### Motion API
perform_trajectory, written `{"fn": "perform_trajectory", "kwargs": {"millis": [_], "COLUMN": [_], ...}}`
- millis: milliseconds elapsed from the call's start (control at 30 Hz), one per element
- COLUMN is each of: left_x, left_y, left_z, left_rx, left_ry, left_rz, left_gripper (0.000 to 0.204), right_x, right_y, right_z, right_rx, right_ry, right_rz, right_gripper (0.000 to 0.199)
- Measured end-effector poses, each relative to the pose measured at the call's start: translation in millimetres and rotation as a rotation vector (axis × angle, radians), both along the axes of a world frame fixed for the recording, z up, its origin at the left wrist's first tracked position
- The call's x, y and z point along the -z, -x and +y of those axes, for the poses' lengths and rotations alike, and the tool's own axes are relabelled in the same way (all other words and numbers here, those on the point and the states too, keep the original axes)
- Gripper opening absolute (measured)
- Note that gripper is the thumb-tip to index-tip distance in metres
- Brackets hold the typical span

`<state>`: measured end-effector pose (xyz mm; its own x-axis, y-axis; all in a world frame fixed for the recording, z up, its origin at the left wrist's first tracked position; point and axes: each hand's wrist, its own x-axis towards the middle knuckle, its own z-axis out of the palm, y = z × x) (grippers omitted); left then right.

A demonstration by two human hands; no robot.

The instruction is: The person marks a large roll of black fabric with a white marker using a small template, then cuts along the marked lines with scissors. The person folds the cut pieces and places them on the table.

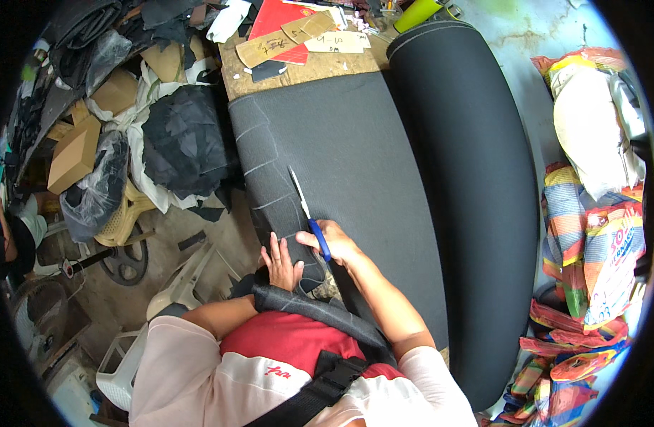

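Grasping blue-handled scissors (318, 239) in the right hand (339, 243), left of the black roll (476, 178), curling thumb and fingers about the handle and pointing the blades away from the body; being unable to tell any parting of the blades. Laying the left hand (282, 265) flat, unclenched and grasping nothing, on the near left edge of a dark grey sheet (348, 156), farther from the roll than the scissors. Seeing that sheet lying just left of the roll on a wooden table (359, 62), bearing pale drawn lines along the margin away from the roll. Looking outward, finding cardboard strips (268, 48) and a red folder (272, 23) lying left of the roll's far end. Noticing black scraps (184, 139) and a cardboard box (74, 155) lying well left of the roll, and striped bags (563, 217) piling up to its right.
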<state>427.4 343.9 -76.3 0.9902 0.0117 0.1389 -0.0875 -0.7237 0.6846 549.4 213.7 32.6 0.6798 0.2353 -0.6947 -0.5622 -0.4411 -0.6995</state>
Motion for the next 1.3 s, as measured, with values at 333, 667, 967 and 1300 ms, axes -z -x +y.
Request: {"fn": "perform_trajectory", "kwargs": {"millis": [333, 667, 967, 1300], "left_x": [1.9, 5.8, 13.2, 10.1], "left_y": [1.9, 2.9, 3.7, 3.3], "left_z": [-0.3, 1.1, 1.1, -0.2], "left_rx": [0.013, 0.029, 0.025, 0.032], "left_ry": [0.042, -0.027, 0.003, 0.018], "left_rz": [0.008, 0.003, -0.106, -0.125], "left_gripper": [0.074, 0.081, 0.082, 0.086], "right_x": [-0.2, -15.1, 1.3, -28.8], "right_y": [-47.4, -92.5, -129.0, -155.4], "right_z": [19.8, 44.9, 73.4, 78.5], "right_rx": [-0.02, -0.075, -0.005, -0.068], "right_ry": [-0.062, -0.048, -0.033, 0.043], "right_rz": [0.019, -0.014, -0.158, -0.069], "right_gripper": [0.052, 0.057, 0.063, 0.062]}}
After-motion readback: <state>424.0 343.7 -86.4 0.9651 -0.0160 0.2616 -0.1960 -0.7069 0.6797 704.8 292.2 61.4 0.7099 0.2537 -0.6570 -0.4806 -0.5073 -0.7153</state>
